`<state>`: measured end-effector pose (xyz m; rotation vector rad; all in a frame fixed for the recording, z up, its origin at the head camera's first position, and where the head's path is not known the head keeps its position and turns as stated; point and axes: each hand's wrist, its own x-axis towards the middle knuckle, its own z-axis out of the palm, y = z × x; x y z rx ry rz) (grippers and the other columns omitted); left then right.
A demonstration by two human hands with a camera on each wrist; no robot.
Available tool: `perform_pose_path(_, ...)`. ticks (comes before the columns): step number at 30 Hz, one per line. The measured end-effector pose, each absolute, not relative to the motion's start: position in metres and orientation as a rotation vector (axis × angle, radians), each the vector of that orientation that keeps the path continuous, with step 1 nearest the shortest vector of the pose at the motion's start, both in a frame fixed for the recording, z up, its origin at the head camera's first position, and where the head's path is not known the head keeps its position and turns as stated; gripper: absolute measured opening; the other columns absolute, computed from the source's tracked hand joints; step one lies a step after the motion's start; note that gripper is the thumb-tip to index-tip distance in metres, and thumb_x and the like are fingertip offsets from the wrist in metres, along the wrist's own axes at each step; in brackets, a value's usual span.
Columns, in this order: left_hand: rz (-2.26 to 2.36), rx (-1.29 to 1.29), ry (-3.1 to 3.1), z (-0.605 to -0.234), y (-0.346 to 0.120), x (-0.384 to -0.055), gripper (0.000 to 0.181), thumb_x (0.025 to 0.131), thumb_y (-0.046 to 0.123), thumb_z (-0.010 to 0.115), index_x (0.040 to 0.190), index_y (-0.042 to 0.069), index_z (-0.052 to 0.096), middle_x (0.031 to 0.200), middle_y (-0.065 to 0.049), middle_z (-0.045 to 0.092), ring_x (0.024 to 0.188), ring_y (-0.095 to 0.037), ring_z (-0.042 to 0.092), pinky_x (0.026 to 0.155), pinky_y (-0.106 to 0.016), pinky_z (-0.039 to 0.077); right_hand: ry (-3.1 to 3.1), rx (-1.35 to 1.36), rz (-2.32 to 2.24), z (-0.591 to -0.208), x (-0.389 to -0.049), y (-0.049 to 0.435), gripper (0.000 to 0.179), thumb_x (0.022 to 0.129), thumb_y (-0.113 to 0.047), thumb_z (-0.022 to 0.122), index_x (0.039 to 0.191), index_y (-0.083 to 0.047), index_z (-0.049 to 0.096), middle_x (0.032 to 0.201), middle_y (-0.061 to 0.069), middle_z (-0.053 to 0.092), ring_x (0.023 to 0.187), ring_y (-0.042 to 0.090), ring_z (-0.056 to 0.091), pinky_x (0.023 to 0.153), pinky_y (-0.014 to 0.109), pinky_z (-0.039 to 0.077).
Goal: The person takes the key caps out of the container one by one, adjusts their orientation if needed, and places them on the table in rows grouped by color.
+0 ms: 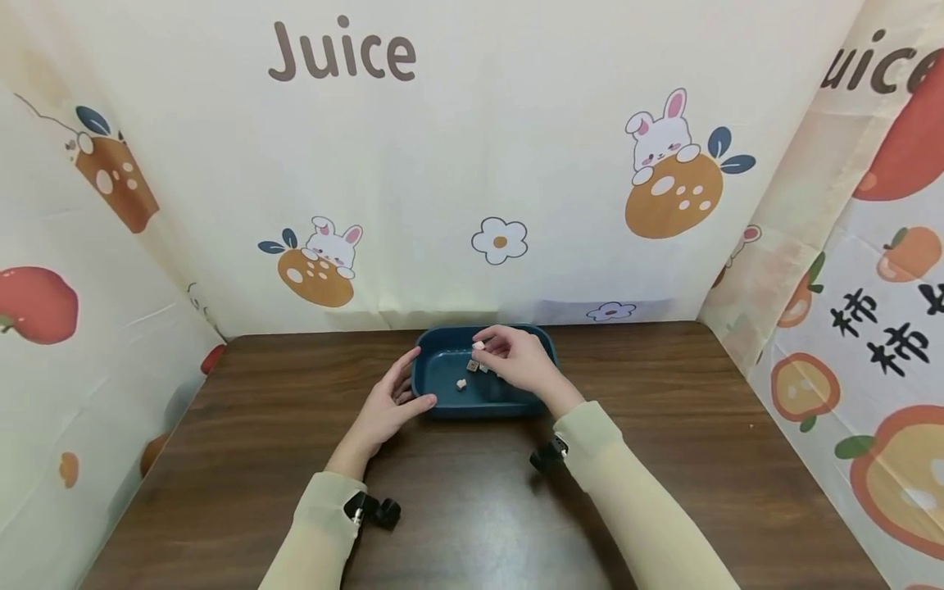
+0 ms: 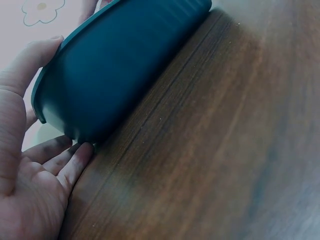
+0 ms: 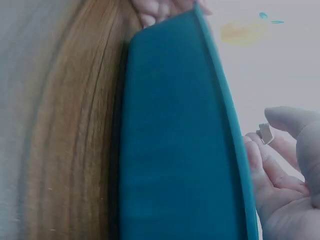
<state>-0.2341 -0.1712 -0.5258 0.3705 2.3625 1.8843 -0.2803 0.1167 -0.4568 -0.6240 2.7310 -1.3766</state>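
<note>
Two pale yellow-green fabric sleeves (image 1: 642, 500) reached in from the near edge, with a small black wrist device (image 1: 383, 513) worn at the left cuff and a matching black unit (image 1: 547, 455) at the right one. Beneath them spread the dark brown, wood-grained tabletop (image 1: 457, 508).

Farther on, the left hand (image 1: 385, 410) was at the left end of the dark teal, rounded rectangular tray (image 1: 479, 410), which sat on the tabletop near its far edge. Its fingers were grasping that end, the thumb at the near corner and the others curved along the left side.

The right hand (image 1: 516, 359) was raised over the tray's right half, its fingers pinching a small, pale, cube-like block (image 1: 478, 346) above the tray floor.

Inside the tray, a small pinkish-white block (image 1: 460, 384) lay nearer the front, left of the right hand. Beyond it, a small brownish block (image 1: 473, 365) lay just beside another pale little block (image 1: 483, 369), partly hidden by the right hand.

Behind the tabletop hung a cream cloth backdrop (image 1: 442, 164) printed with "Juice", rabbits, orange fruit and flowers.
</note>
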Motion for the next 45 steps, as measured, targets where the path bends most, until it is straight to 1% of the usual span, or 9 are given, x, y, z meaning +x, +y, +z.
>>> perform_pose_path(8, 1.893, 0.374, 2.363, -0.524, -0.173, -0.233, 0.085, 0.101, 0.02, 0.083, 0.171, 0.027, 0.037, 0.172, -0.018, 0.041, 0.154, -0.042, 0.046, 0.123, -0.06, 0.039, 2.735, -0.64, -1.492, -0.457, -0.24, 0.118, 0.023, 0.104, -0.028, 0.08, 0.124, -0.019, 0.077, 0.105, -0.003, 0.077, 0.09, 0.015, 0.07, 0.084, 0.031, 0.063)
perform_pose_path(11, 1.895, 0.374, 2.368, -0.524, -0.172, -0.233, 0.084, 0.101, 0.021, 0.082, 0.171, 0.027, 0.037, 0.171, -0.018, 0.041, 0.153, -0.042, 0.047, 0.123, -0.059, 0.04, 2.723, -0.652, -1.515, -0.457, -0.224, 0.115, 0.024, 0.102, -0.025, 0.081, 0.125, -0.018, 0.079, 0.106, -0.003, 0.079, 0.089, 0.015, 0.07, 0.082, 0.03, 0.063)
perform_pose_path(15, 1.895, 0.373, 2.374, -0.523, -0.171, -0.232, 0.085, 0.1, 0.024, 0.084, 0.171, 0.027, 0.037, 0.17, -0.017, 0.043, 0.152, -0.04, 0.049, 0.123, -0.057, 0.041, 2.707, -0.693, -1.523, -0.46, -0.206, 0.108, 0.022, 0.101, -0.021, 0.082, 0.123, -0.015, 0.079, 0.101, -0.005, 0.08, 0.082, 0.012, 0.071, 0.078, 0.028, 0.063)
perform_pose_path(18, 1.906, 0.398, 2.368, -0.521, -0.17, -0.237, 0.086, 0.1, 0.023, 0.084, 0.172, 0.024, 0.036, 0.17, -0.019, 0.043, 0.152, -0.042, 0.049, 0.123, -0.058, 0.041, 2.7, -0.736, -1.505, -0.463, -0.2, 0.103, 0.02, 0.102, -0.02, 0.081, 0.121, -0.014, 0.079, 0.096, -0.006, 0.079, 0.078, 0.008, 0.071, 0.075, 0.027, 0.063)
perform_pose_path(22, 1.925, 0.411, 2.354, -0.519, -0.172, -0.239, 0.086, 0.1, 0.02, 0.083, 0.172, 0.022, 0.035, 0.171, -0.021, 0.041, 0.153, -0.044, 0.047, 0.123, -0.06, 0.039, 2.684, -0.794, -1.48, -0.469, -0.191, 0.095, 0.018, 0.101, -0.017, 0.081, 0.119, -0.014, 0.079, 0.096, -0.007, 0.079, 0.08, 0.005, 0.071, 0.077, 0.026, 0.063)
perform_pose_path(29, 1.931, 0.383, 2.321, -0.523, -0.174, -0.234, 0.081, 0.104, 0.021, 0.079, 0.172, 0.025, 0.036, 0.173, -0.018, 0.038, 0.156, -0.042, 0.042, 0.125, -0.058, 0.037, 2.616, -0.864, -1.475, -0.487, -0.175, 0.085, 0.012, 0.101, -0.02, 0.082, 0.112, -0.017, 0.08, 0.092, -0.01, 0.077, 0.078, 0.005, 0.069, 0.074, 0.027, 0.061)
perform_pose_path(35, 1.95, 0.377, 2.284, -0.525, -0.176, -0.229, 0.079, 0.105, 0.022, 0.078, 0.172, 0.023, 0.036, 0.174, -0.018, 0.036, 0.159, -0.042, 0.039, 0.125, -0.058, 0.035, 2.534, -0.866, -1.433, -0.504, -0.172, 0.079, 0.011, 0.1, -0.021, 0.083, 0.11, -0.018, 0.081, 0.091, -0.013, 0.076, 0.081, 0.002, 0.07, 0.074, 0.025, 0.061)
perform_pose_path(41, 1.946, 0.451, 2.26, -0.528, -0.178, -0.23, 0.093, 0.098, 0.015, 0.085, 0.174, 0.021, 0.031, 0.176, -0.018, 0.033, 0.159, -0.042, 0.038, 0.126, -0.061, 0.033, 2.565, -0.839, -1.432, -0.509, -0.175, 0.07, 0.012, 0.099, -0.02, 0.084, 0.11, -0.017, 0.082, 0.09, -0.013, 0.075, 0.079, 0.002, 0.069, 0.075, 0.025, 0.06)
perform_pose_path(45, 1.939, 0.46, 2.262, -0.525, -0.176, -0.234, 0.096, 0.096, 0.017, 0.087, 0.174, 0.022, 0.031, 0.176, -0.017, 0.032, 0.159, -0.041, 0.038, 0.126, -0.061, 0.033, 2.599, -0.818, -1.412, -0.511, -0.18, 0.068, 0.013, 0.099, -0.02, 0.085, 0.111, -0.018, 0.082, 0.089, -0.013, 0.075, 0.077, 0.001, 0.068, 0.074, 0.024, 0.06)
